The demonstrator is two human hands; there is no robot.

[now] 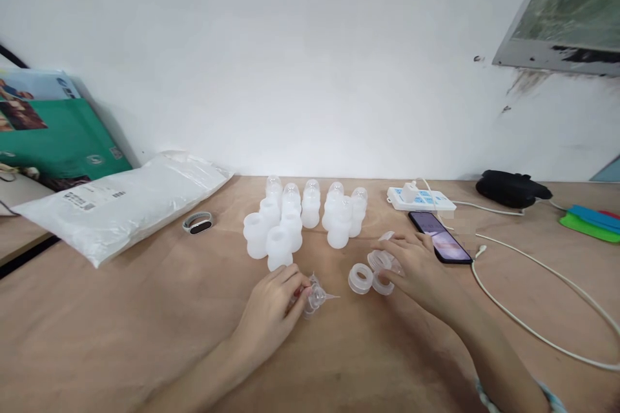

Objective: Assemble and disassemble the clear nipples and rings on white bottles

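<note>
At the front centre, my left hand (pixel 274 306) has its thumb and fingers closed at a small cluster of clear silicone bottle teats (pixel 317 297); its fingertips partly cover them. To the right, my right hand (pixel 411 268) curls its thumb and fingers round a translucent bottle ring (pixel 380 261) in a small group. Another ring (pixel 361 279) lies just left of that hand, apart from its fingers. Beyond both hands stand several small frosted white feeding bottles: some are open-topped (pixel 279 248), others wear clear domed caps (pixel 312 203).
A white plastic parcel (pixel 140 200) and a fitness band (pixel 197 224) lie at the left. On the right are a phone (pixel 440 239), a power strip (pixel 438 201), a looping white cable (pixel 537 339) and a black case (pixel 512 189). A white wall (pixel 300 77) borders the table's back.
</note>
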